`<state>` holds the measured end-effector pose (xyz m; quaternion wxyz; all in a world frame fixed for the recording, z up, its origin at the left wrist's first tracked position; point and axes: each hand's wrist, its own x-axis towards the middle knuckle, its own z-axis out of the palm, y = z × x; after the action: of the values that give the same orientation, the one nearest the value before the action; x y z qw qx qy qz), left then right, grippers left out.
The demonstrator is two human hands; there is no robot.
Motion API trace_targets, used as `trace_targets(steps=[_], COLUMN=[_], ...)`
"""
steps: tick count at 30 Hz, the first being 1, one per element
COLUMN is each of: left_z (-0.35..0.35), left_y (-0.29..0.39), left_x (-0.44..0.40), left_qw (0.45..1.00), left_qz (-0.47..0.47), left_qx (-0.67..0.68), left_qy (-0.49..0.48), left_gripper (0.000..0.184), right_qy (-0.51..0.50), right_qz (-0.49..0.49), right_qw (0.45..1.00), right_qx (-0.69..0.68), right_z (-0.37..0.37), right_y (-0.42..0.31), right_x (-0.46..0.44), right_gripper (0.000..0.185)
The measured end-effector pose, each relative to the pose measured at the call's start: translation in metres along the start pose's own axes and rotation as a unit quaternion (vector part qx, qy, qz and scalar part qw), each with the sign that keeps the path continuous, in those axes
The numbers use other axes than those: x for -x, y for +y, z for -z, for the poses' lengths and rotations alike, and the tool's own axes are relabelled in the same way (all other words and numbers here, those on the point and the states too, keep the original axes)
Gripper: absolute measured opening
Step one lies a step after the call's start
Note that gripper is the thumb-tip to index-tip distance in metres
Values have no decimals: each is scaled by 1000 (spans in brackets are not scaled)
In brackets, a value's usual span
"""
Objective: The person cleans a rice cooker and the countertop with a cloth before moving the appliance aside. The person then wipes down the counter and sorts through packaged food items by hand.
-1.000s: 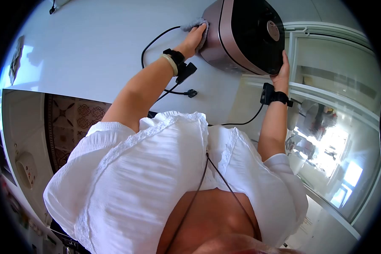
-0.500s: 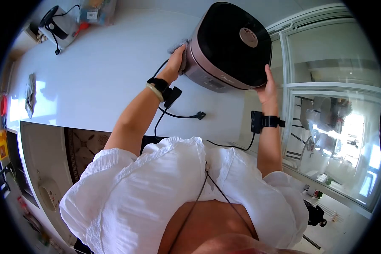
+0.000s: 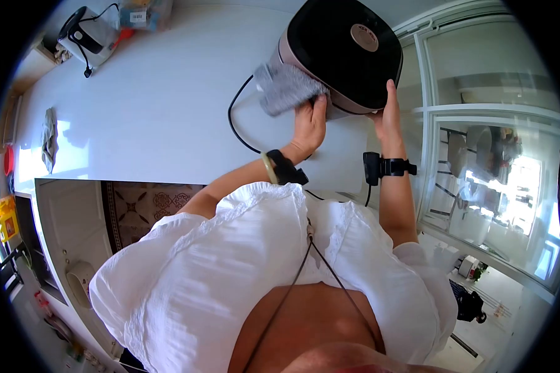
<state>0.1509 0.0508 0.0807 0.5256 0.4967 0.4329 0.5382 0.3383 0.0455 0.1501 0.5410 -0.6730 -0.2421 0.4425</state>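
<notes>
A black-topped, rose-coloured rice cooker stands on the white counter at the upper right. My left hand holds a grey fluffy cloth against the cooker's front, with the fingers closed on it. The cloth spreads out to the left of the fingers and covers part of the front. At the cooker's right front corner, my right hand grips its side, thumb up along the lid edge. A black power cord curves over the counter left of my left hand.
On the white counter a kettle and a plastic bag of items stand at the upper left. A crumpled grey cloth lies near the left end. Glass sliding doors are on the right.
My left hand has moved from the cooker's left side to its front, bringing the cloth along. The cooker has turned and shifted in view; my right hand has stayed on its right side.
</notes>
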Motion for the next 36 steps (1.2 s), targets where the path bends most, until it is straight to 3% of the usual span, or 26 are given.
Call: trace_targets(steps=[1,4,5,7,10,13,15,17,20,23,25,27,29,31,33,35,36], left_z=[-1,6,6,15,-3,-33,-36,-41,-42,-18,-4,12,30,52,82,105,107], left_y=[-2,-32,-44,-74,-75,-54,42,53,45,59,52,43,48,58,90,103,132], left_x=[9,-7,-19,-50,-39,-12,5,13,25,30,31,35,27,5,-24,-61,-75], left_qw=[995,970,968,889,872,829,779,780,772,777,778,757,750,718,761,808,851], left_qz=[69,192,136,269,272,329,405,437,459,449,474,494,470,447,279,82,86], left_qx=[56,134,145,332,375,448,475,447,411,385,331,292,200,97,5,-8,-35], left_qy=[-39,71,151,167,157,62,55,-15,-156,-215,-245,-313,-420,-524,-585,-584,-517], left_gripper=[52,50,49,51,54,51,46,39,33,30,29,30,33,36,39,37,35], right_qy=[-3,-9,-9,-1,41,72,64,39,26,86,-24,-83,-96,-65,2,60,88], right_qz=[-2,-6,-10,-15,-1,9,28,62,55,134,216,200,86,11,-14,83,129], right_qw=[1000,1000,1000,1000,999,996,996,996,998,987,973,967,969,995,960,917,889], right_qx=[-2,6,11,17,35,48,48,42,29,30,71,133,212,-70,-281,-384,-429], right_z=[3,5,7,8,-1,-1,1,6,28,23,5,-6,-15,-20,-31,-31,-30], right_y=[2,2,3,7,3,3,5,10,34,55,66,74,81,119,136,124,113], right_x=[-2,-6,-4,-7,-4,-3,-6,-8,-6,67,112,132,142,137,142,141,143], right_gripper=[86,86,86,85,80,80,82,87,77,64,54,48,45,37,33,32,32])
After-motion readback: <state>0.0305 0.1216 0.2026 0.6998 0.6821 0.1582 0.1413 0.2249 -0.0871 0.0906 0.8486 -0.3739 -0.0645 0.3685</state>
